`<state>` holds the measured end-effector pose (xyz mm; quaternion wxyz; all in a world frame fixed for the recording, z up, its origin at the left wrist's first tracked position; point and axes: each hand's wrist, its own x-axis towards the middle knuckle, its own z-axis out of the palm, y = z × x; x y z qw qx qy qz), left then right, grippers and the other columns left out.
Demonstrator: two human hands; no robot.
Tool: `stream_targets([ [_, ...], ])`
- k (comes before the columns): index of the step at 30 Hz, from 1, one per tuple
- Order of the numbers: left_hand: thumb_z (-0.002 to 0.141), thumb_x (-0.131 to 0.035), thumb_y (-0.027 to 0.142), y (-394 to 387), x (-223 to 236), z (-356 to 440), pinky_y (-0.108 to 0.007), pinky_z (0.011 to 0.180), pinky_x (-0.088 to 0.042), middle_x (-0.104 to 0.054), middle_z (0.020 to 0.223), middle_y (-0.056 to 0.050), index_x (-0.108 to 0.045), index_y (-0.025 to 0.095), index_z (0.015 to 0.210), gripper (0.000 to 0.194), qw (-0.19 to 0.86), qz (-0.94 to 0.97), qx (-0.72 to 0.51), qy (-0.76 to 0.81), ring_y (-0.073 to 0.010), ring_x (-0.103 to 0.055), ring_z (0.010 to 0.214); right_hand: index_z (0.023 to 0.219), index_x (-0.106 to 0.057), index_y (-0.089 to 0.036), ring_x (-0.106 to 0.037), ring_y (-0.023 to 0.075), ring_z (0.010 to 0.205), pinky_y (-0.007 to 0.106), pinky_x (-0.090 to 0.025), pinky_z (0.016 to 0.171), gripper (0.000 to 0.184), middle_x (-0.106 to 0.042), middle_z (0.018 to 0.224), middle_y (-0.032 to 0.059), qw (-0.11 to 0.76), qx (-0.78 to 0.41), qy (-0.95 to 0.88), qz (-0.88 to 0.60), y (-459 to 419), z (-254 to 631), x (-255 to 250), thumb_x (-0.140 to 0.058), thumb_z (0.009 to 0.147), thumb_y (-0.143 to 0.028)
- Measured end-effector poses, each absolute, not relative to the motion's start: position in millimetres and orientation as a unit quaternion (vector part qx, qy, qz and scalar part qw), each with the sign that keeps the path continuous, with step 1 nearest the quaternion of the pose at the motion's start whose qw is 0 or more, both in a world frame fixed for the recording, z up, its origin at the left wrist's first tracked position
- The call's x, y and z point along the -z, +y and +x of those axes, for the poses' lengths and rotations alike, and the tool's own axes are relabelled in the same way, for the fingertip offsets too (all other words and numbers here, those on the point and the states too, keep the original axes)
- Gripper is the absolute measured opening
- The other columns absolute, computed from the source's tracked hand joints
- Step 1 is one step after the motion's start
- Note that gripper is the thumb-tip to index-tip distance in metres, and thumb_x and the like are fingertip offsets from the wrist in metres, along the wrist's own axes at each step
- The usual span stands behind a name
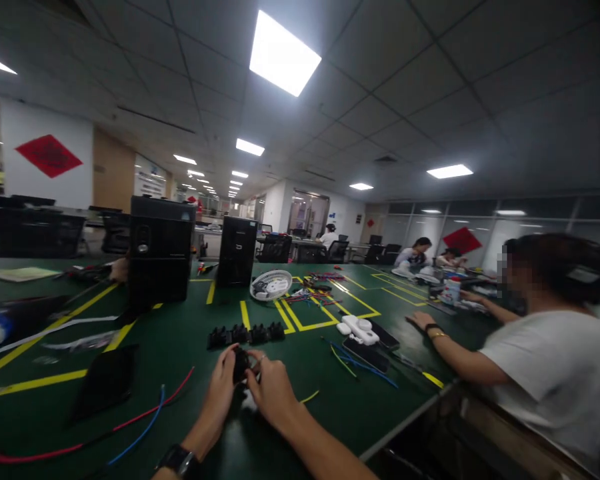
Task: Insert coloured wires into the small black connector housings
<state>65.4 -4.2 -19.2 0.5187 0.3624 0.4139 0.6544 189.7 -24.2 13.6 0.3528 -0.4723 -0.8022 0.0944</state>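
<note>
My left hand [221, 381] is closed on a small black part [241, 365] above the green table. Its exact kind is too dark to make out. My right hand [276, 388] meets it from the other side, with thumb and fingers pressed against the same part. Just beyond my fingers stands a row of several similar black parts [245, 333]. Below the hands lies a small white thing [249, 400], partly covered and blurred. A short yellow-green wire [310, 397] shows at the right of my right hand.
Red wire [145, 410] and blue wire [139, 441] lie at left, near a black flat object [107, 380]. Two black boxes [161, 253] stand behind, beside a white basket [271, 285]. Phones [366, 354] and a white device [360, 328] lie right. A co-worker [555, 360] sits at right.
</note>
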Motion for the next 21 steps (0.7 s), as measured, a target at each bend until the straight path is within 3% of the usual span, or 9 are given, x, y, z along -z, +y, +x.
stream_targets([
  [3,0.077,-0.058,0.057,-6,19,65,-0.029,0.074,-0.053,-0.065,0.109,-0.007,-0.058,0.024,0.114,0.050,0.532,0.365,-0.645,0.410,-0.0207,-0.064,0.095,0.137,-0.044,-0.019,-0.069,0.0208,0.084,0.027,-0.050,0.076,0.051,-0.072,0.094,0.0067,0.362,-0.095,-0.802,-0.465,-25,192,-12,-0.052,0.087,-0.020],
  [7,0.075,-0.056,0.061,-10,18,66,-0.030,0.075,-0.053,-0.063,0.112,-0.007,-0.057,0.024,0.114,0.054,0.521,0.379,-0.644,0.413,-0.0217,-0.061,0.100,0.132,-0.050,-0.022,-0.069,0.0188,0.085,0.024,-0.050,0.077,0.042,-0.072,0.098,0.0061,0.365,-0.079,-0.825,-0.423,-26,193,-11,-0.044,0.091,-0.020],
  [14,0.070,-0.059,0.062,-12,12,70,-0.031,0.068,-0.053,-0.061,0.108,-0.006,-0.055,0.023,0.110,0.056,0.516,0.345,-0.659,0.425,-0.0220,-0.062,0.095,0.136,-0.047,-0.018,-0.067,0.0215,0.094,0.026,-0.048,0.080,0.046,-0.071,0.106,0.0095,0.337,-0.071,-0.842,-0.415,-19,192,-5,-0.044,0.090,-0.018],
  [18,0.068,-0.054,0.071,-15,12,64,-0.033,0.066,-0.052,-0.058,0.113,-0.008,-0.055,0.023,0.115,0.068,0.471,0.395,-0.644,0.457,-0.0237,-0.061,0.092,0.138,-0.043,-0.022,-0.068,0.0176,0.081,0.022,-0.049,0.072,0.049,-0.072,0.089,0.0024,0.333,-0.119,-0.852,-0.386,-19,206,-30,-0.047,0.090,-0.021],
  [21,0.072,-0.047,0.073,-15,8,67,-0.035,0.068,-0.052,-0.062,0.105,-0.008,-0.054,0.020,0.119,0.071,0.434,0.425,-0.644,0.466,-0.0227,-0.062,0.085,0.136,-0.042,-0.021,-0.066,0.0160,0.069,0.022,-0.048,0.067,0.050,-0.068,0.072,-0.0024,0.331,-0.129,-0.856,-0.376,-22,215,-56,-0.052,0.087,-0.021],
])
